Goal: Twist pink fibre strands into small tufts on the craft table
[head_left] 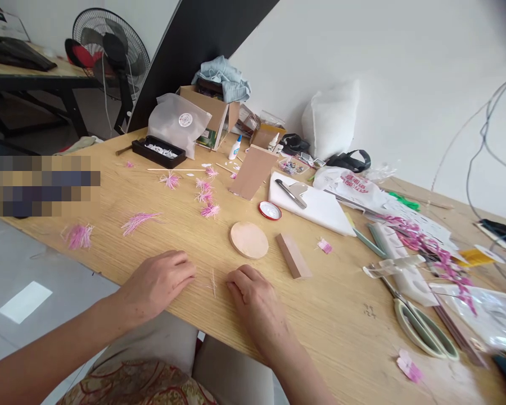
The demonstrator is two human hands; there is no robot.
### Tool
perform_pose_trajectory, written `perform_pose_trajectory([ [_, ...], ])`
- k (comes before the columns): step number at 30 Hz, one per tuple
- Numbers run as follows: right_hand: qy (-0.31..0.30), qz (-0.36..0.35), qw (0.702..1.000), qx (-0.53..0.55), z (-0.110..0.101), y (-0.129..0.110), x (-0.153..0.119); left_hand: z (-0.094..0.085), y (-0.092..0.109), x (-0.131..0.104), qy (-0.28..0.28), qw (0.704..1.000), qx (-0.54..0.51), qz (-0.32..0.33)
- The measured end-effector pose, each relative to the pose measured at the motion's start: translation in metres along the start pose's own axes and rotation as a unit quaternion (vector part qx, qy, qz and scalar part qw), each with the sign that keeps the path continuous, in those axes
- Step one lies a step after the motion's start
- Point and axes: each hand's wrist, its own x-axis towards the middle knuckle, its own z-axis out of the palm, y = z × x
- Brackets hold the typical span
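Observation:
My left hand rests near the table's front edge, its fingers pressed together and curled down. To its right, my right hand lies with fingers bent toward the tabletop. Both hands' fingertips are partly hidden, and what they may hold is too small to name. Thin pale strands lie in the gap between the hands, close to the left fingertips. Just beyond my right hand are a round wooden disc and a wooden block. A pink fringed tuft lies beyond my left hand.
Several pink tassels spread across the table. Scissors, pink petals and plastic bags lie right. Farther back are a red-rimmed lid, a wooden board, a glue bottle and a black tray.

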Motion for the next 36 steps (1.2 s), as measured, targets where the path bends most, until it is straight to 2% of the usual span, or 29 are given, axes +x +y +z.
perform_pose_trajectory([
  [5,0.007,-0.008,1.0,0.013,0.002,0.0,0.0,0.003,-0.004,-0.001,0.015,0.999,-0.027,0.024],
  [10,0.009,-0.015,0.999,0.031,0.0,0.001,0.003,0.002,-0.005,0.0,-0.002,0.999,-0.028,0.023],
  [17,0.066,0.032,0.986,0.152,0.0,-0.008,-0.001,0.003,-0.003,0.0,0.015,1.0,-0.013,-0.005],
  [21,0.037,0.065,0.983,0.169,0.006,-0.019,-0.001,0.003,-0.002,0.001,0.017,1.0,-0.017,-0.02],
  [24,0.007,0.097,0.987,0.129,0.007,-0.025,0.004,0.004,-0.002,0.001,0.015,1.0,-0.013,-0.023],
  [30,-0.033,0.116,0.992,0.048,0.005,-0.032,0.01,0.005,-0.002,0.0,0.015,0.999,-0.035,-0.033],
  [36,-0.032,0.146,0.985,0.086,0.001,-0.028,0.005,0.006,-0.002,-0.001,0.01,0.998,-0.057,-0.034],
])
